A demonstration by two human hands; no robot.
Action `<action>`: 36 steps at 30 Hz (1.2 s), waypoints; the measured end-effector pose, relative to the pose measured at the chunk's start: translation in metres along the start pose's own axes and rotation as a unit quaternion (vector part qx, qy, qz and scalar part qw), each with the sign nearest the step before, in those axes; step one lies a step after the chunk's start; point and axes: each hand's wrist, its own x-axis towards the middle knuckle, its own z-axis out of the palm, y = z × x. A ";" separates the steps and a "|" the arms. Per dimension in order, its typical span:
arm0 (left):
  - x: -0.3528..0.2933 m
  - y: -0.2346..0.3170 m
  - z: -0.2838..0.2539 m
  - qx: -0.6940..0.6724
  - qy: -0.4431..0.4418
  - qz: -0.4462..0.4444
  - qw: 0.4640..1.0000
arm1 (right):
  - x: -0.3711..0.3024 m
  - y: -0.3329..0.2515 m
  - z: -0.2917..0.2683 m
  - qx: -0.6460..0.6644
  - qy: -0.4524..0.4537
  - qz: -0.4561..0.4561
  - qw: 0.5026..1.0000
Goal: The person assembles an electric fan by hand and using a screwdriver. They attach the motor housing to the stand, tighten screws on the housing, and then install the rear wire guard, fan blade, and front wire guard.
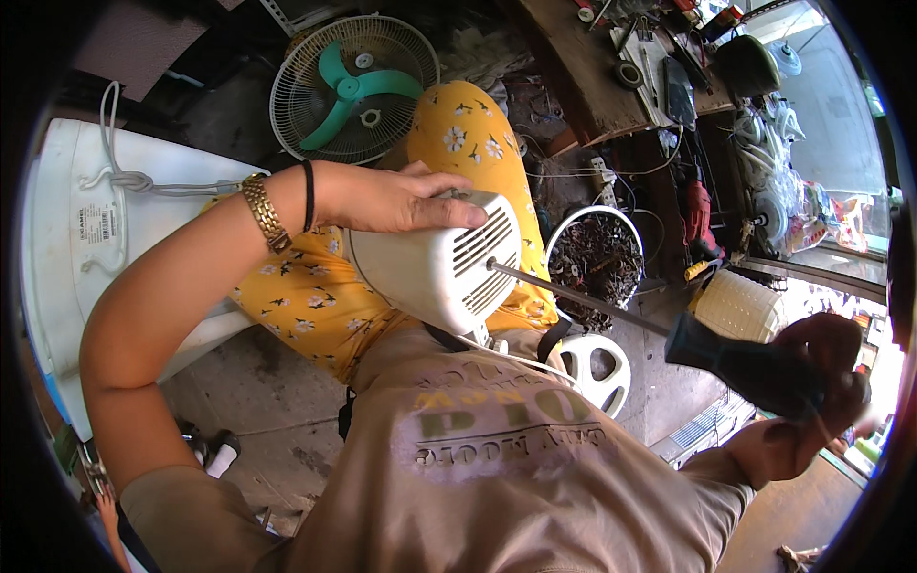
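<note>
A white fan motor housing [420,267] with slotted vents rests across my lap, its vented end turned to the right. My left hand [401,199] is wrapped over its top, with the thumb near the upper vents. In my right hand [821,392], the fingers are closed around the dark handle of a long screwdriver [592,300]. Its shaft runs leftward, and the tip meets a hole in the middle of the vented end. How deep the tip sits cannot be seen. A thin white cord [525,359] trails below the housing.
A fan guard [287,107] with green blades [330,124] lies ahead. Beyond my right knee stands a white bucket [551,250] of dark scraps. A red power drill [700,212] is farther right, below a wooden workbench [573,81] with tools. At left is a white panel [172,158] with grey cord.
</note>
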 end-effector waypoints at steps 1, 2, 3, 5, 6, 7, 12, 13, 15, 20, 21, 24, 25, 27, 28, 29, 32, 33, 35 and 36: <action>0.002 -0.004 0.002 -0.005 0.004 0.003 1.000 | 0.008 0.002 0.000 0.052 -0.077 -0.004 0.996; 0.001 -0.006 0.002 -0.011 0.008 0.000 1.000 | 0.016 0.002 0.001 0.097 -0.152 0.000 0.984; 0.001 -0.008 0.003 -0.017 0.012 -0.003 1.000 | 0.024 0.005 -0.023 0.031 -0.259 -0.013 0.965; 0.003 -0.007 0.004 -0.012 0.012 -0.004 1.000 | 0.013 0.004 -0.022 0.011 -0.236 0.004 0.972; 0.002 -0.007 0.003 -0.012 0.013 -0.002 1.000 | 0.007 0.004 -0.021 0.002 -0.225 0.012 0.974; 0.003 -0.003 0.002 -0.009 0.010 0.000 1.000 | -0.001 0.008 -0.008 0.033 -0.166 0.013 0.985; 0.006 -0.010 0.003 -0.040 0.043 0.039 0.998 | 0.016 0.008 -0.026 -0.003 -0.276 -0.006 0.961; 0.007 -0.010 0.001 -0.039 0.049 0.043 0.997 | 0.009 0.013 -0.038 -0.013 -0.185 0.035 0.982; 0.005 -0.009 -0.004 -0.057 0.060 0.072 0.994 | -0.001 0.027 -0.060 0.001 -0.040 0.134 0.990; 0.001 -0.008 0.007 -0.111 0.148 0.177 0.967 | -0.046 0.142 -0.080 0.091 0.009 0.418 0.904; 0.000 -0.007 0.009 -0.127 0.153 0.187 0.962 | -0.074 0.168 -0.070 0.032 -0.005 0.436 0.899; 0.004 -0.014 0.026 -0.106 0.295 0.221 0.923 | -0.155 0.237 -0.031 0.095 0.091 0.602 0.788; 0.003 -0.014 0.028 -0.110 0.302 0.226 0.920 | -0.188 0.263 -0.027 0.099 0.103 0.610 0.779; 0.000 -0.010 0.029 -0.111 0.316 0.237 0.912 | -0.246 0.300 -0.023 0.090 0.134 0.636 0.754; 0.000 -0.010 0.033 -0.105 0.348 0.247 0.898 | -0.266 0.307 -0.019 0.078 0.151 0.654 0.737; -0.006 -0.008 0.030 -0.097 0.332 0.241 0.907 | -0.281 0.308 -0.012 0.018 0.141 0.674 0.725; -0.015 -0.006 0.030 -0.057 0.356 0.251 0.898 | -0.315 0.285 0.010 -0.405 -0.045 0.489 0.771; -0.017 -0.009 0.033 -0.041 0.382 0.251 0.889 | -0.299 0.262 0.027 -0.434 -0.146 0.523 0.719; -0.021 -0.002 0.036 -0.017 0.409 0.261 0.874 | -0.293 0.242 0.036 -0.510 -0.238 0.372 0.738; -0.023 0.002 0.037 -0.003 0.422 0.265 0.867 | -0.292 0.235 0.041 -0.541 -0.281 0.293 0.737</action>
